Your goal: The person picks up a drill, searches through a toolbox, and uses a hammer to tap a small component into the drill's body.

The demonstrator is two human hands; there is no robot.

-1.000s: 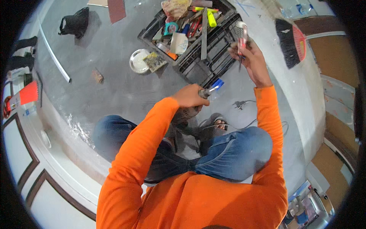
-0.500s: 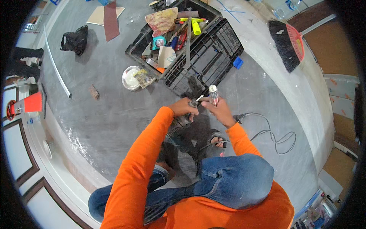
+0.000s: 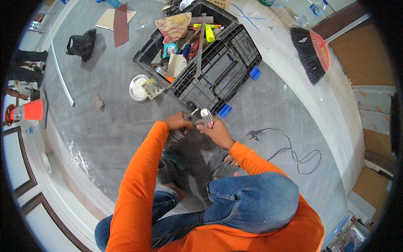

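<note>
My left hand is closed around a dark power tool with slots in its body, held low over the floor before me. Just past its fingers sticks out a thin white-tipped piece. Close beside it, my right hand grips a silvery textured handle with a pale end, pointing up. Its lower part is hidden by the fingers, so I cannot tell what the handle belongs to. Beyond both hands lies an open black toolbox, filled with a tape measure, a stone-like slab and several tools.
A power cord with its plug curls on the grey floor to my right. A round tin sits left of the toolbox. Farther out are a broom, a black bag, a metal strip and an orange cone.
Both hands have shifted left in view with the tool and the handle, and sit closer together. The surroundings have also slid slightly left. The blue toolbox latch and cord plug now show more fully.
</note>
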